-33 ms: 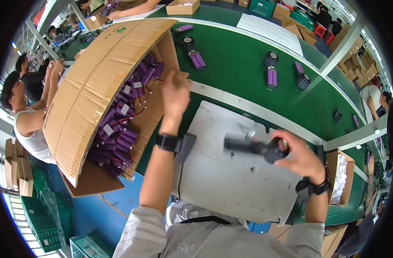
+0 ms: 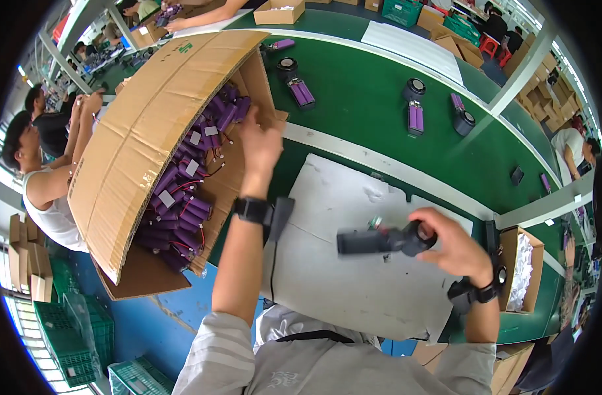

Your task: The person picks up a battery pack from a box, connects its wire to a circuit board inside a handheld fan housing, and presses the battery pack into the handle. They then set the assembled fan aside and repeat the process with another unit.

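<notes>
My left hand [image 2: 261, 141] reaches into the open side of a tilted cardboard box [image 2: 133, 135], its fingers apart and slightly blurred. Nothing shows between them. Purple battery packs [image 2: 189, 168] with red and black wires and small white connectors fill the box, a few of them close to my fingertips. Closed around the round head of a black handheld device [image 2: 367, 241] is my right hand [image 2: 456, 245]. The device's long handle points left, above a pale work mat [image 2: 327, 276]. A small green part with wires [image 2: 378, 224] sticks out beside the handle, blurred.
On the green conveyor belt [image 2: 360, 99] beyond the mat lie several round black heads with purple packs [image 2: 415, 108]. A small carton of white pieces [image 2: 521, 273] stands at the right. Green crates [image 2: 70, 336] are at lower left. A co-worker [image 2: 47, 178] stands beyond the box.
My left hand has moved slightly left, further toward the packs in the box. My right hand has shifted a little left and down with the black device.
</notes>
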{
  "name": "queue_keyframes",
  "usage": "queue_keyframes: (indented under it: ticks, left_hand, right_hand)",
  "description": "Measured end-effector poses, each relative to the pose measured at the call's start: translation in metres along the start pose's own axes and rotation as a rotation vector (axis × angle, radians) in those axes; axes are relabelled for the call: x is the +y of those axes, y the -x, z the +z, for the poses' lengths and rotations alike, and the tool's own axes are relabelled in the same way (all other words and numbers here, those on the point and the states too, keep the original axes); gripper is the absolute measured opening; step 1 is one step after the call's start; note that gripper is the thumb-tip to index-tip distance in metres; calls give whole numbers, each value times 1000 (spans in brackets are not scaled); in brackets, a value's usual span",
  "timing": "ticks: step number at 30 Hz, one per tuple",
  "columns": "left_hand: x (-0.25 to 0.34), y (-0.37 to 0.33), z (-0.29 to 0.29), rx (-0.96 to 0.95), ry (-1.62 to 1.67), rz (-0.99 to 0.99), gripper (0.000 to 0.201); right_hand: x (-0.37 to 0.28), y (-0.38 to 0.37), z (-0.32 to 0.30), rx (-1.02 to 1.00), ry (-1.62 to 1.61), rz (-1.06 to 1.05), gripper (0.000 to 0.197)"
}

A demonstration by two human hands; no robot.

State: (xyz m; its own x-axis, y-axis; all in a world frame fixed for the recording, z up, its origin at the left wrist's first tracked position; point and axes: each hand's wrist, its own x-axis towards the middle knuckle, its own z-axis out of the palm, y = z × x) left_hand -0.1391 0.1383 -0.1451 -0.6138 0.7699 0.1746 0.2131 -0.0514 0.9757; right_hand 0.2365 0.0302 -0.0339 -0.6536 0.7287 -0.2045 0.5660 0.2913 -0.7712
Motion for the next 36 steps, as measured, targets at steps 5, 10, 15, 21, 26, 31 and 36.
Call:
queue_keyframes:
  ticks: [5,10,15,21,26,31,36]
  left_hand:
    - [-54,-90,-30,132,-305,177,56]
    - [-46,-101,-38,127,-565,56,53]
    - [-18,-86,-37,108,-809,65,42]
    - [-25,-94,-63,16,-906,109,37]
    - [31,-38,-49,62,-875,301,32]
    - [123,82,-22,-270,-318,249,31]
    - [147,189,11,-987,-21,446,36]
  right_hand:
    - [12,14,40,173,-37,-71,58]
    - [33,11,65,396,-151,-251,65]
    - [48,10,68,408,-209,-325,72]
    - [45,10,68,460,-306,-311,79]
    - [57,9,66,627,-320,-285,76]
    - [70,30,69,733,-319,-349,45]
    - [43,35,63,144,-999,-234,38]
